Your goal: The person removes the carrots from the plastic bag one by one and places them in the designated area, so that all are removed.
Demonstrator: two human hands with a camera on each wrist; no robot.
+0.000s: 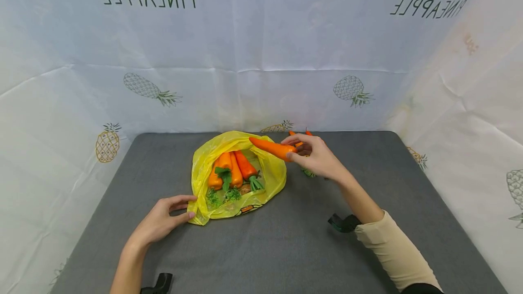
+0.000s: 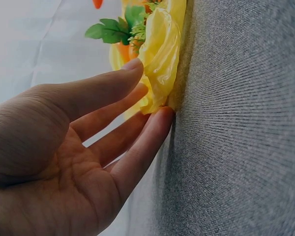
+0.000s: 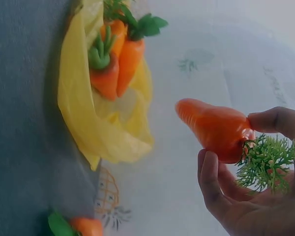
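In my right hand (image 1: 314,155) is an orange toy carrot (image 1: 271,147), pinched near its thick end between thumb and fingers. Its tip points left over the rim of a yellow plastic bag (image 1: 278,171), and feathery green leaves (image 3: 268,162) sprout at its thick end in the right wrist view. The bag's mouth gapes, showing several orange carrots (image 1: 246,166) with green tops inside. My left hand (image 1: 163,217) touches the bag's near left edge; its fingers are fairly straight, with the thumb (image 2: 108,88) apart from them.
Behind my right hand, more orange vegetables (image 1: 309,132) and some green leaves (image 1: 309,173) lie on the grey table (image 1: 261,248), partly hidden. A white cloth (image 1: 245,40) printed with pineapples hangs behind the table. Black straps (image 1: 343,222) stick out by the wrists.
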